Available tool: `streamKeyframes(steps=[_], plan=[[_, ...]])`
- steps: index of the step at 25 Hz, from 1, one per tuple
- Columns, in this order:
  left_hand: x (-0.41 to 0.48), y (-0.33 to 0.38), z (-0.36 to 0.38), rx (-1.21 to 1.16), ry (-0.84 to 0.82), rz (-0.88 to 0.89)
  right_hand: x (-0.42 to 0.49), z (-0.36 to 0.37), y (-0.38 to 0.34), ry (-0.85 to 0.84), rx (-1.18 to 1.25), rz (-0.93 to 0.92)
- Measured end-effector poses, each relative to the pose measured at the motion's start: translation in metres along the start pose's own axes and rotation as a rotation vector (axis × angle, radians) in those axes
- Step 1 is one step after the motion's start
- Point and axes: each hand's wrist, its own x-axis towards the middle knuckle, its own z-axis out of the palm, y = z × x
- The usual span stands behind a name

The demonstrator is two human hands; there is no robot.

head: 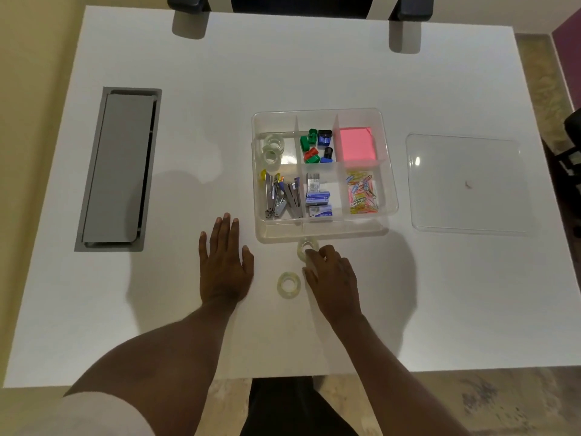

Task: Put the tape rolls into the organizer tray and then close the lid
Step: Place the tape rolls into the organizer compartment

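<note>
A clear organizer tray (390, 171) with six compartments stands mid-table. Its back-left compartment holds two clear tape rolls (273, 150). My right hand (334, 278) is just in front of the tray, its fingertips closed on a clear tape roll (305, 247) at the tray's front wall. Another tape roll (288, 285) lies flat on the table between my hands. My left hand (224, 262) rests flat on the table, fingers spread, holding nothing. The clear lid (468, 184) lies flat to the right of the tray.
The other compartments hold sharpeners (316, 144), pink sticky notes (354, 143), staple removers (279, 196), staple boxes (318, 198) and coloured paper clips (361, 193). A grey cable hatch (118, 168) is set into the table at left. A chair (298, 4) stands at the far edge.
</note>
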Motion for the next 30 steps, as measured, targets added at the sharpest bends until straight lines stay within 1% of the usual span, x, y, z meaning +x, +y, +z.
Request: streamKeyframes(steps=[4, 8, 10, 13, 16, 18, 22, 26, 30], plan=[[0.001, 0.001, -0.003, -0.005, -0.024, -0.011, -0.003, 0.002, -0.006, -0.008, -0.031, -0.001], [0.001, 0.002, -0.003, -0.010, -0.034, -0.013, -0.004, -0.010, -0.018, 0.007, 0.104, -0.047], [0.001, 0.001, -0.002, -0.006, -0.039, -0.017, 0.007, -0.018, -0.027, 0.065, 0.144, -0.095], [0.001, 0.000, 0.001, -0.008, -0.046, -0.015, 0.048, -0.036, -0.041, 0.188, 0.171, -0.139], [0.001, -0.002, 0.002, -0.016, -0.042, -0.022, 0.100, -0.053, -0.045, 0.290, 0.124, -0.203], [0.001, -0.001, 0.003, -0.017, -0.040, -0.017, 0.133, -0.063, -0.044, 0.267, 0.082, -0.206], [0.001, -0.001, 0.002, -0.015, -0.051, -0.023, 0.192, -0.070, -0.043, 0.159, 0.021, -0.122], [0.001, -0.001, 0.004, -0.010, -0.050, -0.022, 0.233, -0.060, -0.045, 0.063, -0.038, -0.070], [0.000, -0.003, 0.007, 0.003, -0.054, -0.027, 0.256, -0.042, -0.056, 0.038, -0.108, -0.026]])
